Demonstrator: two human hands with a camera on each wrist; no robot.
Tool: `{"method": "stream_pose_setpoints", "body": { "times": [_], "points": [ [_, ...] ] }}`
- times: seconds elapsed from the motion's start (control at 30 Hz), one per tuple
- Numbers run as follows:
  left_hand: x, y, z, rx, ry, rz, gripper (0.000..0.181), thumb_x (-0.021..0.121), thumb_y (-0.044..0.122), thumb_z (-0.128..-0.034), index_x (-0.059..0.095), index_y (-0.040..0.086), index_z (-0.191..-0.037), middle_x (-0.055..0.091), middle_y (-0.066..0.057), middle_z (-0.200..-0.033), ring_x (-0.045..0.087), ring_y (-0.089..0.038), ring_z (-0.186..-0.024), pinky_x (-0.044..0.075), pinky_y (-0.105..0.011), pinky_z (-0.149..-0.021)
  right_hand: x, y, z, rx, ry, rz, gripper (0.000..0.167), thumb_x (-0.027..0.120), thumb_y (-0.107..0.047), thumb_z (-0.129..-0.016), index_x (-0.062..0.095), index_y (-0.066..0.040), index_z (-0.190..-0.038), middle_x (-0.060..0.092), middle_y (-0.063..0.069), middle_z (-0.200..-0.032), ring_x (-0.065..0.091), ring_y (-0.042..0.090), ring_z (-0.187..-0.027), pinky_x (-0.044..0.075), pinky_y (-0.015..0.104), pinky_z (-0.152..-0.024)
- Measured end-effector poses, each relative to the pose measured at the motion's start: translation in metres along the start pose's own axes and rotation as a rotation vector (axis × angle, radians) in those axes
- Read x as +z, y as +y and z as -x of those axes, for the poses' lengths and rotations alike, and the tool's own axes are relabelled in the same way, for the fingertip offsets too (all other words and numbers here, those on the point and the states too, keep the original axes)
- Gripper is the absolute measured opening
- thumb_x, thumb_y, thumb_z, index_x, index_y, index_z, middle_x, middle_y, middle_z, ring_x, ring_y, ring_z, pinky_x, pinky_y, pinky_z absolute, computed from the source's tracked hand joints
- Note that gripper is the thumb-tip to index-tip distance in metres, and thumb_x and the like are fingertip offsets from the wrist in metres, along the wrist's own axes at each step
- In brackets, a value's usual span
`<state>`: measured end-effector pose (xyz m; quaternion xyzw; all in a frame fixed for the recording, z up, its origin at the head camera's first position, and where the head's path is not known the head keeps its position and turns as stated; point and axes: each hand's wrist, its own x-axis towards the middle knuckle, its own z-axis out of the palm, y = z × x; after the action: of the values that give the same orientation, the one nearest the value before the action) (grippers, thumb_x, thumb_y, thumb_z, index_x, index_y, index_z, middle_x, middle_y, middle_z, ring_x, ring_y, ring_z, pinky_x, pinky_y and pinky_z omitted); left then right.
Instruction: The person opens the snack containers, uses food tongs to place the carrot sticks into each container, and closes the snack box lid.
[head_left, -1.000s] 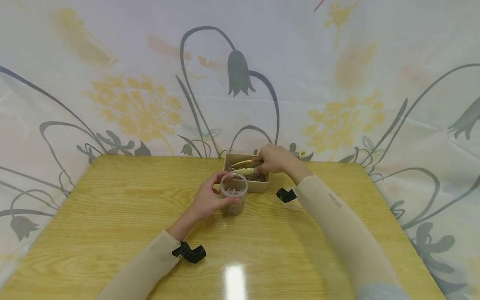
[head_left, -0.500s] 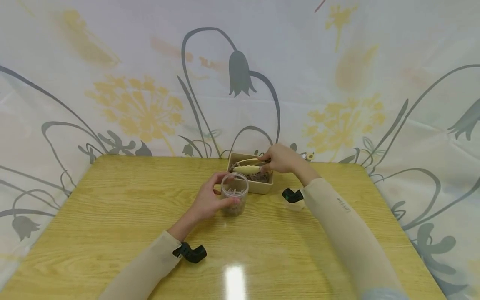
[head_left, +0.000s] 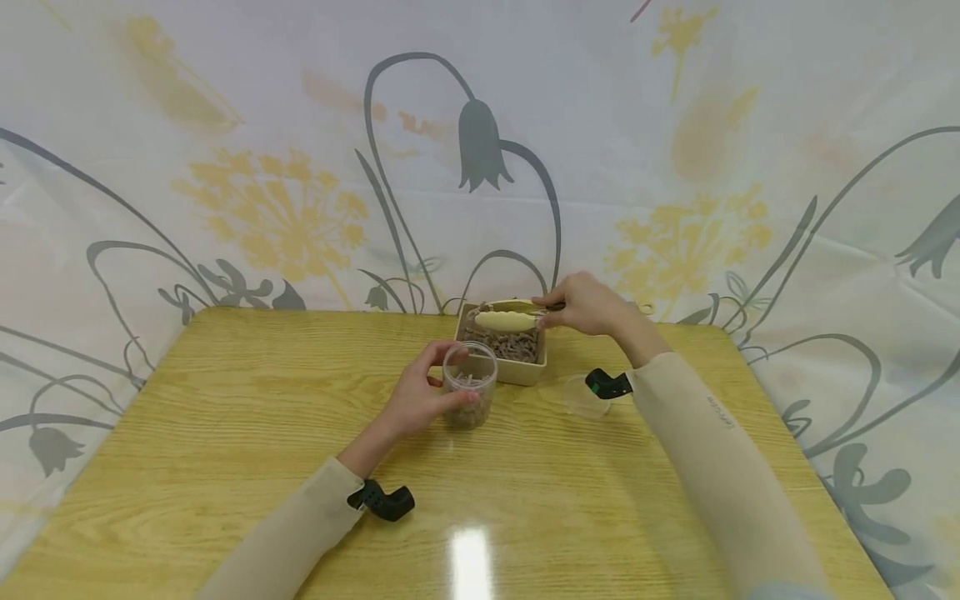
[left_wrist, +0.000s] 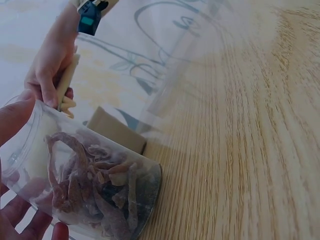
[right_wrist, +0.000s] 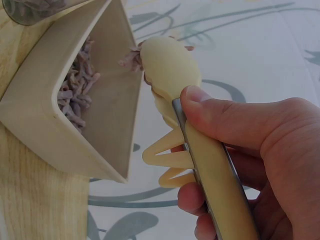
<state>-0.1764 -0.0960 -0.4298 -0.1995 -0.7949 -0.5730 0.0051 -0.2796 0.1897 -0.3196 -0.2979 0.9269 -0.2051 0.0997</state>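
My left hand (head_left: pixel 416 396) holds a clear plastic jar (head_left: pixel 480 408) upright on the table, thumb and fingers around its side. Greyish-brown strips (left_wrist: pixel 95 190) lie inside the jar, and its top is uncovered. My right hand (head_left: pixel 592 307) grips a pair of food tongs (right_wrist: pixel 215 175) with cream heads and metal-edged handles. A few strips poke out between the tong heads in the right wrist view. The tongs are above a beige rectangular box (head_left: pixel 517 372) holding more of the same strips (right_wrist: pixel 77 92). The box stands just behind the jar.
A clear round lid (head_left: pixel 583 400) lies on the wooden table (head_left: pixel 300 400), right of the box and under my right wrist. A flower-printed cloth (head_left: pixel 420 208) hangs along the table's back edge, close behind the box.
My right hand has moved up and to the right, raising the tongs from down in the box to above it. My left hand keeps its hold on the jar.
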Motion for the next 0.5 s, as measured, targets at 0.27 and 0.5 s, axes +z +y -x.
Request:
{"method": "stream_pose_setpoints", "body": {
  "times": [0.27,0.5],
  "points": [
    [0.000,-0.003,0.000,-0.032,0.009,0.014,0.072,0.086,0.025,-0.0803,0.050,0.015,-0.141,0.056,-0.007,-0.134,0.050,-0.029,-0.121,0.047,-0.044,-0.087,-0.005,0.002,0.010,-0.021,0.035,-0.062,0.039,0.074,-0.021,-0.092,0.068,-0.005,-0.126,0.074,0.011,-0.106,0.030,0.012,-0.046,0.037,0.032,-0.055],
    [0.002,-0.003,-0.002,-0.027,0.010,0.031,0.069,0.085,0.019,-0.0809,0.050,0.014,-0.140,0.056,-0.008,-0.134,0.050,-0.030,-0.121,0.047,-0.045,-0.088,-0.012,-0.003,0.022,-0.009,0.055,-0.101,0.038,0.075,-0.021,-0.091,0.069,-0.008,-0.126,0.074,0.011,-0.107,0.032,0.012,-0.047,0.038,0.032,-0.056]
  ]
}}
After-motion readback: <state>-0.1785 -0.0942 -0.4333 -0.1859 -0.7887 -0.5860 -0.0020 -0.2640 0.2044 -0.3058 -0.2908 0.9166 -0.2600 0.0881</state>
